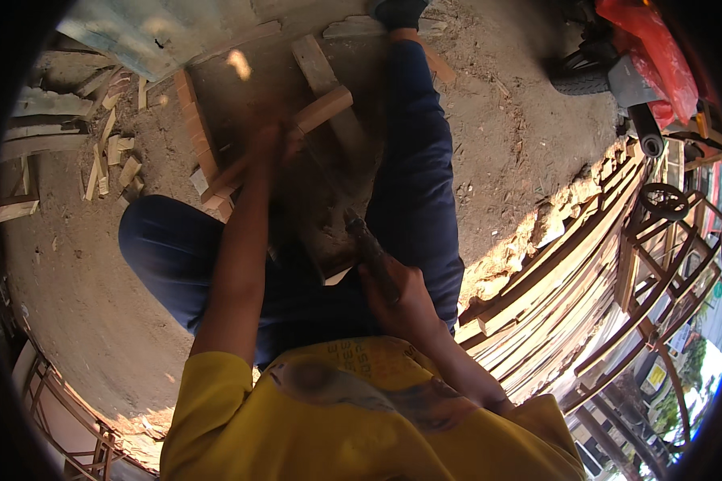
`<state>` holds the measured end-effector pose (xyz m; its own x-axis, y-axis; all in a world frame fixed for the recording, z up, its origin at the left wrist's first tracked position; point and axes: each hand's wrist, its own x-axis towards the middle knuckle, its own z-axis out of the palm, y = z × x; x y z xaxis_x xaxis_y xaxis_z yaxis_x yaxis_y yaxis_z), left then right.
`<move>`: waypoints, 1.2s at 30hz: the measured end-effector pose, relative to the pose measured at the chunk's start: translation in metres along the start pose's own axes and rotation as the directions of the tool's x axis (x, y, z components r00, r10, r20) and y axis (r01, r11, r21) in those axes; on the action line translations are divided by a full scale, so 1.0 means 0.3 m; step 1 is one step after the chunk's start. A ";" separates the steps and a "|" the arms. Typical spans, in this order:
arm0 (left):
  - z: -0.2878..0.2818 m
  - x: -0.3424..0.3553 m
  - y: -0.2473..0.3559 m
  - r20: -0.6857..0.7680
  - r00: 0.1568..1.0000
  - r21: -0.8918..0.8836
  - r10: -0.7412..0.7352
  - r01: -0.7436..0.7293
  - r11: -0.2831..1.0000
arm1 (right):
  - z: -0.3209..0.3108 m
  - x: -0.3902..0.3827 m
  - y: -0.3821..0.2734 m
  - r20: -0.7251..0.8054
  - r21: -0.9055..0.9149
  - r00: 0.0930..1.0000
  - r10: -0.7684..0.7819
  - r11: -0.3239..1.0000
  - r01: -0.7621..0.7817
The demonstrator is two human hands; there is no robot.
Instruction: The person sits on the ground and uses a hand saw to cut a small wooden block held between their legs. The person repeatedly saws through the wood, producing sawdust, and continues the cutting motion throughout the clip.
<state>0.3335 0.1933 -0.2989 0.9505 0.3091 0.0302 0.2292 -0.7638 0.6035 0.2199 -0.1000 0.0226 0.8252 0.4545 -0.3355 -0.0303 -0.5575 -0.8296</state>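
Observation:
My left hand, slightly blurred, grips a wooden batten that runs diagonally across another board and a reddish wooden block piece on the ground between my legs. My right hand is closed on the dark handle of a long tool, which looks like a saw. Its thin blade reaches up toward the batten beside my left hand, and exactly where it touches is too blurred to tell.
Wood offcuts lie at the left below a metal sheet. At the right are a tyre, red plastic, long stacked planks and a metal frame. My legs flank the batten on the dirt floor.

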 end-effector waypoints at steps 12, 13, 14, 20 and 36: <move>-0.097 -0.037 0.077 0.178 0.983 0.244 0.033 -0.077 0.967 | -0.055 -0.048 0.035 0.036 -0.102 0.999 -0.031 0.994 0.034; -0.102 -0.033 0.066 0.171 0.984 0.249 0.050 -0.093 0.964 | -0.049 -0.037 0.047 0.031 -0.106 0.997 -0.067 0.992 0.070; -0.095 -0.032 0.048 0.165 0.984 0.252 0.068 -0.109 0.962 | -0.071 -0.060 0.028 0.024 -0.085 0.998 -0.054 0.995 0.056; -0.028 -0.037 0.002 0.167 0.985 0.268 0.044 -0.088 0.959 | -0.094 -0.066 0.058 -0.017 -0.038 0.999 -0.032 0.999 0.032; -0.112 -0.042 0.091 0.150 0.988 0.361 0.023 -0.077 0.929 | -0.152 -0.086 0.026 0.103 -0.077 0.991 0.080 0.994 -0.072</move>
<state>0.3207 0.1874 -0.2559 0.9763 0.2027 -0.0755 0.2158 -0.9381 0.2711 0.2242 -0.1476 0.0452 0.7577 0.4775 -0.4448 -0.0463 -0.6405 -0.7665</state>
